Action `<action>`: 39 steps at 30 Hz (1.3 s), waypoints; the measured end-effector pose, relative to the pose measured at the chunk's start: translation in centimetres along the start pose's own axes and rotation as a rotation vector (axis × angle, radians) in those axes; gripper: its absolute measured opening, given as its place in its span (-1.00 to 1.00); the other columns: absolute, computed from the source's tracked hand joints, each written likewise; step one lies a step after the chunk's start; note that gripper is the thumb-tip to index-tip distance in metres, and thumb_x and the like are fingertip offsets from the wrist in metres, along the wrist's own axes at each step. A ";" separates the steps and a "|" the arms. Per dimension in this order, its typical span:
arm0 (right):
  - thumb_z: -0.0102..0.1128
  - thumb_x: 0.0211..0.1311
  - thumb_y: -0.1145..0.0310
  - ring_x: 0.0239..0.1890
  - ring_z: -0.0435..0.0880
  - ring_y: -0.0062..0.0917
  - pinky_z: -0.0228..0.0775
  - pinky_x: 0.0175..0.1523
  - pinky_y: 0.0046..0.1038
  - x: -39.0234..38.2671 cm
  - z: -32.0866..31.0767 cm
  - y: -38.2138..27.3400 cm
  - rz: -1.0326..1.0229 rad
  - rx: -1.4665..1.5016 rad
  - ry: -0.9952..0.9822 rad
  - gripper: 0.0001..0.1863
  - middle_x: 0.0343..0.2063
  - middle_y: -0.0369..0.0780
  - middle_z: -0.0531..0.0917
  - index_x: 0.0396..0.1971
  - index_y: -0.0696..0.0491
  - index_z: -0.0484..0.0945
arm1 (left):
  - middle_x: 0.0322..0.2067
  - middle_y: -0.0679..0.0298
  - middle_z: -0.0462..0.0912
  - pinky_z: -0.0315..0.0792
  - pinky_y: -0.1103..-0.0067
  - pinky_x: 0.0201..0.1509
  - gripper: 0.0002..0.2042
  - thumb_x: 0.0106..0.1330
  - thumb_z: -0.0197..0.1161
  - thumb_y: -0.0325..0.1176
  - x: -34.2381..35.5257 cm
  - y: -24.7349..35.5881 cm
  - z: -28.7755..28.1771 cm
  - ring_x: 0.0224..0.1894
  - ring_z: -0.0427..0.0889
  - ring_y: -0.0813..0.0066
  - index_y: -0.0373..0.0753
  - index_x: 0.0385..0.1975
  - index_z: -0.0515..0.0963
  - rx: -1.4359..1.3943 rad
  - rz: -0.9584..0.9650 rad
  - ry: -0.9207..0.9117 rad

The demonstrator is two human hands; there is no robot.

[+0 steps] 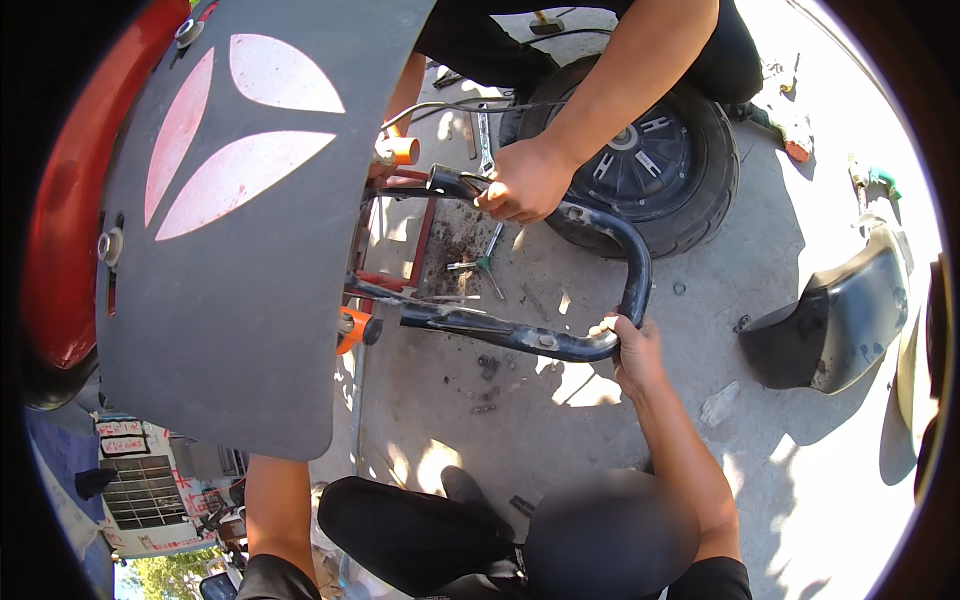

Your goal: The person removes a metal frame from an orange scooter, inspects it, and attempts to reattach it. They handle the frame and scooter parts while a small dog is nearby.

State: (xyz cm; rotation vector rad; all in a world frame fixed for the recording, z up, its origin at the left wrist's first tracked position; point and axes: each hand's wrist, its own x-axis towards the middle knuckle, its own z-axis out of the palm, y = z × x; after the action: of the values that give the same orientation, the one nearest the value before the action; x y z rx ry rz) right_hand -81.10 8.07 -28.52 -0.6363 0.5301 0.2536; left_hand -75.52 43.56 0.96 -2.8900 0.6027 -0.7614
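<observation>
My right hand point(636, 355) is closed around the near bend of a black U-shaped metal tube point(637, 265), fingers and thumb wrapped on it. The tube's paint is worn, and its two ends point left toward a red frame point(425, 240). My left forearm point(280, 505) reaches up beneath a dark grey panel point(255, 340) with pale petal shapes, which hides my left hand. Opposite me, a co-worker's hand point(525, 182) grips the tube's far side. The co-worker's other hand is mostly hidden by the panel's edge.
A wheel point(690, 150) with a black tyre lies beyond the tube. On the concrete are a spanner point(486, 140), a three-armed socket wrench point(485, 263) and small dark parts. A black fender point(835, 320) stands at right. Orange-ended cylinders point(402, 151) stick out beside the panel.
</observation>
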 end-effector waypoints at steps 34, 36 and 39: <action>0.04 0.26 0.67 -0.33 0.76 -0.35 0.69 -0.21 -0.31 0.7 -0.9 1.9 0.095 -0.018 -0.032 -0.80 -0.29 -0.04 0.69 -0.13 0.32 0.52 | 0.24 0.16 0.52 0.28 0.28 0.44 -0.31 0.49 0.08 0.28 -12.7 9.0 11.4 0.27 0.49 0.25 -0.17 0.36 0.37 -1.687 -1.259 -0.216; 0.08 0.28 0.64 -0.34 0.75 -0.37 0.66 -0.21 -0.33 0.7 -0.9 2.4 0.065 -0.018 -0.035 -0.80 -0.28 -0.06 0.69 -0.12 0.31 0.53 | 0.22 0.18 0.54 0.25 0.24 0.47 -0.34 0.47 0.14 0.26 -11.5 9.2 11.8 0.28 0.49 0.25 -0.16 0.32 0.40 -1.675 -1.308 -0.159; 0.13 0.29 0.60 -0.34 0.74 -0.41 0.63 -0.21 -0.36 0.7 -1.1 2.6 0.058 -0.032 -0.041 -0.81 -0.28 -0.08 0.70 -0.12 0.30 0.54 | 0.18 0.21 0.58 0.26 0.23 0.47 -0.38 0.44 0.21 0.24 -10.5 10.0 12.4 0.28 0.50 0.25 -0.16 0.25 0.45 -1.667 -1.345 -0.110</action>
State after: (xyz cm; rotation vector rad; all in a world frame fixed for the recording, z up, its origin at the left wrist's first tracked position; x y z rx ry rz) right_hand -81.89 9.45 -30.93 -0.6466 0.5067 0.3295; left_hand -81.29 38.38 -16.49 -4.4490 -1.9059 0.2401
